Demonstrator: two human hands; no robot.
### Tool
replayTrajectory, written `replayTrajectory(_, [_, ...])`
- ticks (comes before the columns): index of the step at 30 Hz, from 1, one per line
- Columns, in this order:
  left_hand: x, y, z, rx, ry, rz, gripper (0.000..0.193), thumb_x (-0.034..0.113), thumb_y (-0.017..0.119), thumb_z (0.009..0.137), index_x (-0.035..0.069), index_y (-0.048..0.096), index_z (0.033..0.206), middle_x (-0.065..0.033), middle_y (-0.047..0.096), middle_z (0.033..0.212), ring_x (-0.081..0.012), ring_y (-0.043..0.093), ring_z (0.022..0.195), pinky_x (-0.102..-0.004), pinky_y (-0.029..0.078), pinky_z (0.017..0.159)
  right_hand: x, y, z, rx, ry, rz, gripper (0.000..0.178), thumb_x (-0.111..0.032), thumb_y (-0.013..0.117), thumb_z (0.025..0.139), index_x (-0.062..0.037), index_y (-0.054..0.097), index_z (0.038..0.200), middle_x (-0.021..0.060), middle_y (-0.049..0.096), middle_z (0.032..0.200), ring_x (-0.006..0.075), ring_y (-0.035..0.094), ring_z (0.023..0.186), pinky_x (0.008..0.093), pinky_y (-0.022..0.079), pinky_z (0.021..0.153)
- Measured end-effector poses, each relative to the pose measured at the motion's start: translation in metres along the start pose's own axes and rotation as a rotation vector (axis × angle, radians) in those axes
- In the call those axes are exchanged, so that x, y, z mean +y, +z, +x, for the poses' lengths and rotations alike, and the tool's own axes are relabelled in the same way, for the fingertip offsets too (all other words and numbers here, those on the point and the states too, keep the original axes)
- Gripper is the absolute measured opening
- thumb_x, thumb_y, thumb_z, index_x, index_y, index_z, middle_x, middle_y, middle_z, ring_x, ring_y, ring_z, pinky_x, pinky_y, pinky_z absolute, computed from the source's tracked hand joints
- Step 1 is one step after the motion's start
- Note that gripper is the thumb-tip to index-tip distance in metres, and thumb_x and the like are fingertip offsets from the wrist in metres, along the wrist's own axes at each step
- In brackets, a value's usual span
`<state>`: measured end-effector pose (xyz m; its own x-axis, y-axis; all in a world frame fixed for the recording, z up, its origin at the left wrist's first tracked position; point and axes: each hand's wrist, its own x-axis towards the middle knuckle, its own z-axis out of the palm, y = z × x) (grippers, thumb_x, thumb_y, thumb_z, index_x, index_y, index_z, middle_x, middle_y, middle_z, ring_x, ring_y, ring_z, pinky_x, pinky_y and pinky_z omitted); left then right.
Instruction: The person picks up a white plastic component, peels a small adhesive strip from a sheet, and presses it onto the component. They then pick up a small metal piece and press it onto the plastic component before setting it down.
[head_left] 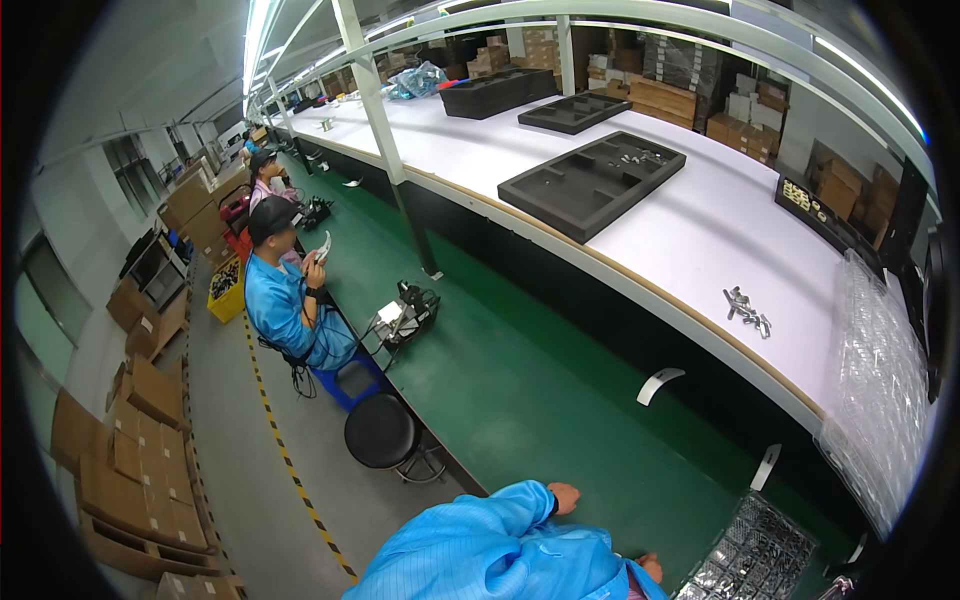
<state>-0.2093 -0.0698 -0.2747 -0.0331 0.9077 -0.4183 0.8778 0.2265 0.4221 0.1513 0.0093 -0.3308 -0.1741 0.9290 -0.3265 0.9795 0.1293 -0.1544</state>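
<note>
My left hand point(565, 498) rests on the green bench top point(520, 400), with its fingers curled in and nothing seen in them. To its right and nearer, my right hand point(650, 567) shows only in part past the blue sleeve point(500, 545). Its fingers are too hidden to read. Just right of that hand lies a clear-wrapped tray point(750, 548) with many small dark parts. Beyond the tray is a narrow white curved piece point(766, 467). Farther off, a larger white curved piece point(660, 386) lies by the shelf's foot.
A white raised shelf point(650, 250) runs along the bench, bearing a black foam tray point(595, 180), small metal parts point(747, 312) and bubble wrap point(875, 390). At left, a person point(290, 290) in blue holds a white piece, beyond a black stool point(381, 431).
</note>
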Motion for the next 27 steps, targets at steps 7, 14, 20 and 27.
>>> replayTrajectory(7, [0.005,-0.006,0.002,-0.006,-0.007,-0.008,0.026,0.025,0.056,0.081,0.005,0.066,0.093,-0.0186,0.067,0.089,-0.038,0.064,0.084,-0.0491,0.051,0.076,-0.003,-0.011,-0.007,-0.022,-0.027,0.039,0.023,-0.023,0.068,0.074,-0.0098,0.054,0.087,0.0118,0.066,0.082,0.0371,0.065,0.077,0.0475,0.051,0.067])
replayTrajectory(14, [0.006,-0.017,-0.006,-0.056,-0.072,-0.038,0.027,0.02,0.053,0.08,0.004,0.067,0.098,-0.0184,0.067,0.098,-0.0366,0.063,0.095,-0.0472,0.05,0.083,-0.006,-0.013,-0.004,0.032,-0.062,0.168,0.02,-0.024,0.064,0.077,-0.0093,0.054,0.087,0.0147,0.064,0.084,0.0394,0.062,0.075,0.0477,0.049,0.067])
replayTrajectory(20, [0.012,-0.005,0.01,-0.086,-0.087,-0.009,0.026,0.022,0.057,0.08,0.005,0.067,0.097,-0.0179,0.067,0.098,-0.0356,0.063,0.094,-0.0457,0.05,0.081,-0.016,0.014,0.027,0.052,-0.181,0.24,0.017,-0.023,0.063,0.077,-0.0091,0.055,0.084,0.0153,0.062,0.083,0.0385,0.061,0.073,0.0469,0.049,0.067])
replayTrajectory(27, [0.014,-0.013,-0.001,-0.062,-0.122,-0.036,0.026,0.022,0.059,0.079,0.006,0.067,0.098,-0.0171,0.066,0.1,-0.0345,0.063,0.097,-0.045,0.05,0.083,-0.024,0.021,0.046,0.06,-0.255,0.206,0.016,-0.022,0.062,0.077,-0.0089,0.055,0.083,0.0149,0.062,0.082,0.0381,0.061,0.073,0.0469,0.049,0.067])
